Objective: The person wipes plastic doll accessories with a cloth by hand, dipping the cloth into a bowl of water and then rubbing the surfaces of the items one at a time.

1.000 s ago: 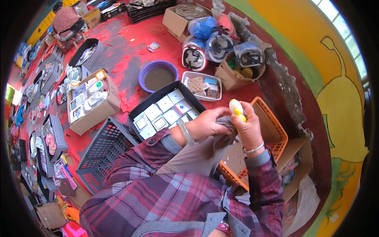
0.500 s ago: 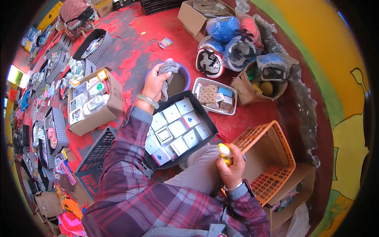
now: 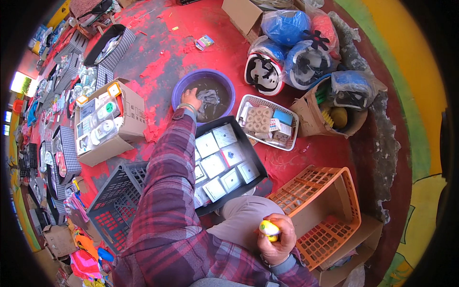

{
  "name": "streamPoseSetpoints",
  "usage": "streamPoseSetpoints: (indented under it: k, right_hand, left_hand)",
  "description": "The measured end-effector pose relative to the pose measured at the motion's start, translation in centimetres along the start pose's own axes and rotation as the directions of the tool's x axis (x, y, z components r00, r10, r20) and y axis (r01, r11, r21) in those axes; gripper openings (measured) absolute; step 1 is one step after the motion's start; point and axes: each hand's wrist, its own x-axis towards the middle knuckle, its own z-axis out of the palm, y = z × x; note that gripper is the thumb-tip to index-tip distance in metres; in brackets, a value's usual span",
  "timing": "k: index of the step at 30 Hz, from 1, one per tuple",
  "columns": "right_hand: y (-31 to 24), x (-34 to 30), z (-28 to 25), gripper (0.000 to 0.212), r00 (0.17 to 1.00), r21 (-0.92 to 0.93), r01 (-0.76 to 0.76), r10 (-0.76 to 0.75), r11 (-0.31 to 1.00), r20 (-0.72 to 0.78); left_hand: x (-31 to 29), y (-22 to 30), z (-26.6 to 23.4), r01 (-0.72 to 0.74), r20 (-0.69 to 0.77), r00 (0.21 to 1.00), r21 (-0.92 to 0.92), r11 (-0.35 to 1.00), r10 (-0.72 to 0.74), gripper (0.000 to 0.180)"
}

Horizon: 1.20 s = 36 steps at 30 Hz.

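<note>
My left hand (image 3: pixel 191 99) is over the near left side of a purple basin (image 3: pixel 179 80) of murky water. Its fingers look apart, and a wet grey cloth (image 3: pixel 209 97) lies in the water just beside them. My right hand (image 3: pixel 281 241) is closed around a small rounded yellow-and-white object (image 3: pixel 270 229), held over my grey trouser leg. What kind of object it is, I cannot make out. Between my arms sits a black bin (image 3: pixel 260 167) packed with white boxes (image 3: pixel 213 164).
A white basket (image 3: pixel 293 125) with egg-carton-like trays stands right of the basin. Bagged helmets (image 3: pixel 264 71) and a torn carton (image 3: pixel 306 110) lie beyond it. An orange crate (image 3: pixel 354 201) tips at my right; a grey crate (image 3: pixel 107 196) and an open carton (image 3: pixel 131 112) stand left.
My left hand has moved down to the basin, and the cloth it held up is now in the water. My right hand has lowered slightly, still holding the yellow-and-white object. The view has shifted.
</note>
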Motion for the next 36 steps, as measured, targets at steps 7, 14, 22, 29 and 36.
streamPoseSetpoints:
  k: [7, 14, 22, 29, 36]
  right_hand:
    - [-0.1, 1.5, -0.4, 0.041, 0.994, 0.088, 0.017, -0.026, 0.996, 0.102]
    - [0.0, 3.0, -0.1, 0.037, 0.972, 0.084, 0.0, -0.02, 0.996, 0.235]
    - [-0.3, 3.6, 0.6, 0.037, 0.973, 0.067, 0.009, -0.024, 0.998, 0.231]
    - [-0.5, 3.6, 1.0, 0.038, 0.97, 0.035, 0.02, -0.028, 0.999, 0.242]
    - [-0.8, 2.5, 1.0, 0.04, 0.987, 0.043, 0.048, -0.054, 0.998, 0.152]
  left_hand:
    - [2.1, -0.5, 5.7, -0.029, 0.273, 0.96, 0.331, 0.943, -0.067, 0.094]
    - [2.5, 0.6, 6.8, 0.002, 0.281, 0.954, 0.342, 0.94, -0.104, 0.048]
    - [3.1, -1.5, 11.0, -0.069, 0.317, 0.946, 0.411, 0.909, -0.071, 0.036]
    - [3.2, 0.7, 8.9, -0.179, 0.568, 0.814, 0.444, 0.878, -0.122, 0.042]
    - [1.9, -1.9, 5.5, 0.624, 0.625, 0.78, -0.78, -0.046, -0.03, 0.033]
